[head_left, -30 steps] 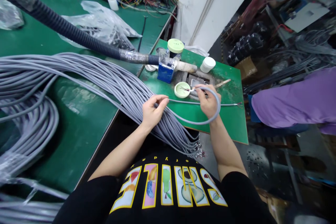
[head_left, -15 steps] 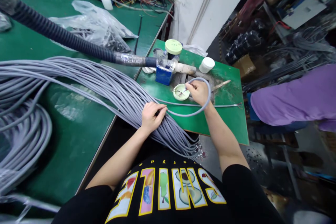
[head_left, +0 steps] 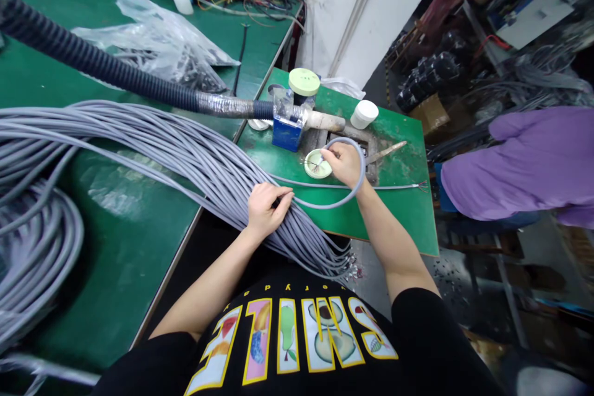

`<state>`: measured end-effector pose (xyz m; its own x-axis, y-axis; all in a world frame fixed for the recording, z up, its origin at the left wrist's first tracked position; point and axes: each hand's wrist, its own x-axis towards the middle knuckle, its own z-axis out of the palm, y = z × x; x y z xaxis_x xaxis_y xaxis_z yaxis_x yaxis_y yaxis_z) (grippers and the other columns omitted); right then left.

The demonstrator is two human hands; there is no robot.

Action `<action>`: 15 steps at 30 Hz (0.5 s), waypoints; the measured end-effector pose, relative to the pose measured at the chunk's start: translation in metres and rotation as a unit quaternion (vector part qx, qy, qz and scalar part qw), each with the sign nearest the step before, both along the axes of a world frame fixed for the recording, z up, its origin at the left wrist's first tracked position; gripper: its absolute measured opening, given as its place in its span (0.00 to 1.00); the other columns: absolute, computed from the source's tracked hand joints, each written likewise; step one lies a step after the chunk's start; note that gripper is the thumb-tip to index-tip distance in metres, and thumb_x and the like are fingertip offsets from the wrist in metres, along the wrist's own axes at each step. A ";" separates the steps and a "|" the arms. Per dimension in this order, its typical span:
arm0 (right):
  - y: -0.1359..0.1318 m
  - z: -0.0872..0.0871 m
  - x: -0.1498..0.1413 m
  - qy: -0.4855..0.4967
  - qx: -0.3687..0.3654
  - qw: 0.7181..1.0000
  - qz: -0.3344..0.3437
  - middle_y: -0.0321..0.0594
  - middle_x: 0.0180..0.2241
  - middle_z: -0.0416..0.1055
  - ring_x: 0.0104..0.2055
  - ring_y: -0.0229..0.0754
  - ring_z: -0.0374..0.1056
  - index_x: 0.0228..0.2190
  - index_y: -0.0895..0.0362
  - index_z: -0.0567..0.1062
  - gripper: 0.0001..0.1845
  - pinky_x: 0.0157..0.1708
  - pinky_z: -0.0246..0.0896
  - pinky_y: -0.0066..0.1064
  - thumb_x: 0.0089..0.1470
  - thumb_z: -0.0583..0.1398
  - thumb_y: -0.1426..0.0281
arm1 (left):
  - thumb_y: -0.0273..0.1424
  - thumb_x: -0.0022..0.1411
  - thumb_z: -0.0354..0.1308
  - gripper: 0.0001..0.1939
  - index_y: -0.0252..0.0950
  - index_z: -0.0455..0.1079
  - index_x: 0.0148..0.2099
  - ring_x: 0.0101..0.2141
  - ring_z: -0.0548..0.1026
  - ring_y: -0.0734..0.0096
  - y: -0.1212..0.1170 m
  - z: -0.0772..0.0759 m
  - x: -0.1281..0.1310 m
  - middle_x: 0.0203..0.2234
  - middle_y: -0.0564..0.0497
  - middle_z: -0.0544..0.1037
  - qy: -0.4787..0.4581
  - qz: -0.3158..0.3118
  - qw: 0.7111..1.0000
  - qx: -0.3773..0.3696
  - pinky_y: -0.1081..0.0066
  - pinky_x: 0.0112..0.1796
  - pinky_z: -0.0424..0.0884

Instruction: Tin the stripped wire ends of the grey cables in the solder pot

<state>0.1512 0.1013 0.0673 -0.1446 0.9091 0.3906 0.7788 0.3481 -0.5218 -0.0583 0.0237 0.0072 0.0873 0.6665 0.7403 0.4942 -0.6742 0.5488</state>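
My right hand (head_left: 342, 164) pinches a grey cable (head_left: 341, 200) close to its stripped end, and the cable curves in a loop around that wrist. The thin bare wires reach over a small pale-green dish (head_left: 312, 171); whether they touch what is in it, I cannot tell. My left hand (head_left: 268, 207) lies on a thick bundle of grey cables (head_left: 204, 154), its thumb and fingers closed on the same cable where it leaves the bundle. Another grey cable (head_left: 394, 187), with its wire ends fanned out, lies across the green board behind my right wrist.
A ribbed black hose (head_left: 116, 68) ends beside a blue box (head_left: 286, 134). Near it stand a lidded pale-green tub (head_left: 304, 81) and a white tub (head_left: 364, 114). A wooden-handled tool (head_left: 387, 152) lies to the right. A person in a purple top (head_left: 515, 167) is at the right.
My right hand has shifted slightly left with the cable end, over the dish. My left hand keeps its place on the bundle. The view has turned a little.
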 end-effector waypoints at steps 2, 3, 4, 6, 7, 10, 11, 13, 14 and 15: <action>0.000 -0.001 -0.001 -0.006 0.000 1.000 0.000 0.36 0.21 0.68 0.26 0.38 0.63 0.18 0.58 0.71 0.18 0.28 0.53 0.29 0.55 0.56 0.63 | 0.29 0.60 0.58 0.03 0.36 0.72 0.36 0.26 0.70 0.72 0.000 0.000 0.000 0.23 0.53 0.75 0.001 0.001 1.000 -0.001 0.68 0.32 0.63; 0.000 0.000 -0.001 -0.008 0.000 1.000 -0.001 0.36 0.20 0.67 0.25 0.38 0.62 0.18 0.58 0.71 0.18 0.28 0.53 0.29 0.54 0.56 0.63 | 0.29 0.60 0.59 0.02 0.36 0.72 0.36 0.26 0.70 0.72 0.000 0.000 0.000 0.23 0.53 0.75 0.001 0.001 1.000 -0.001 0.68 0.32 0.63; 0.000 0.001 -0.001 -0.009 0.000 1.000 -0.002 0.36 0.20 0.66 0.25 0.38 0.62 0.18 0.57 0.71 0.18 0.28 0.53 0.29 0.54 0.56 0.63 | 0.29 0.60 0.59 0.02 0.36 0.72 0.36 0.26 0.70 0.72 0.000 0.000 0.000 0.23 0.53 0.75 0.000 0.001 1.000 -0.001 0.68 0.32 0.63; -0.002 0.006 0.001 -0.002 0.003 1.000 -0.009 0.36 0.20 0.66 0.25 0.38 0.62 0.19 0.57 0.72 0.17 0.28 0.53 0.30 0.54 0.56 0.62 | 0.28 0.59 0.59 0.02 0.36 0.72 0.36 0.25 0.70 0.72 0.000 0.001 0.000 0.22 0.53 0.75 -0.002 -0.001 1.000 0.002 0.68 0.32 0.63; -0.003 0.010 0.004 0.005 0.007 1.000 -0.015 0.36 0.20 0.67 0.25 0.38 0.62 0.19 0.57 0.72 0.17 0.28 0.53 0.30 0.55 0.55 0.63 | 0.27 0.59 0.59 0.02 0.36 0.72 0.35 0.25 0.70 0.72 0.000 0.001 0.000 0.22 0.53 0.75 -0.002 -0.002 1.000 0.003 0.68 0.32 0.63; -0.004 0.023 0.016 0.028 0.034 0.998 -0.045 0.37 0.21 0.67 0.26 0.39 0.63 0.21 0.57 0.73 0.15 0.29 0.55 0.31 0.55 0.55 0.63 | 0.27 0.59 0.59 0.01 0.36 0.72 0.35 0.25 0.69 0.72 -0.001 0.001 0.000 0.22 0.53 0.75 -0.001 -0.004 1.000 0.004 0.68 0.31 0.62; -0.003 0.026 0.022 0.032 0.044 0.997 -0.059 0.37 0.21 0.67 0.27 0.39 0.63 0.21 0.57 0.72 0.15 0.29 0.55 0.32 0.54 0.55 0.64 | 0.27 0.59 0.59 0.02 0.36 0.72 0.35 0.25 0.70 0.72 0.000 0.001 0.000 0.22 0.53 0.75 0.000 -0.004 1.000 0.003 0.68 0.31 0.63; 0.002 0.030 0.035 0.037 0.060 0.994 -0.088 0.37 0.22 0.67 0.28 0.40 0.63 0.20 0.57 0.71 0.14 0.31 0.57 0.33 0.54 0.56 0.64 | 0.28 0.59 0.59 0.02 0.36 0.72 0.36 0.26 0.70 0.72 0.000 0.001 -0.001 0.23 0.52 0.75 -0.001 -0.003 1.000 0.003 0.68 0.31 0.63; 0.005 0.030 0.041 0.037 0.066 0.992 -0.101 0.37 0.22 0.67 0.28 0.40 0.63 0.20 0.57 0.71 0.14 0.31 0.58 0.33 0.54 0.56 0.65 | 0.28 0.59 0.59 0.02 0.36 0.72 0.36 0.26 0.70 0.72 0.000 0.000 -0.001 0.23 0.52 0.76 -0.002 -0.002 1.000 0.002 0.68 0.31 0.63; 0.010 0.029 0.048 0.035 0.070 0.991 -0.113 0.37 0.22 0.67 0.29 0.41 0.63 0.20 0.56 0.71 0.14 0.32 0.58 0.33 0.53 0.56 0.65 | 0.28 0.59 0.59 0.02 0.36 0.72 0.35 0.26 0.71 0.72 0.001 -0.001 -0.001 0.23 0.52 0.76 -0.002 -0.001 1.000 0.002 0.68 0.32 0.64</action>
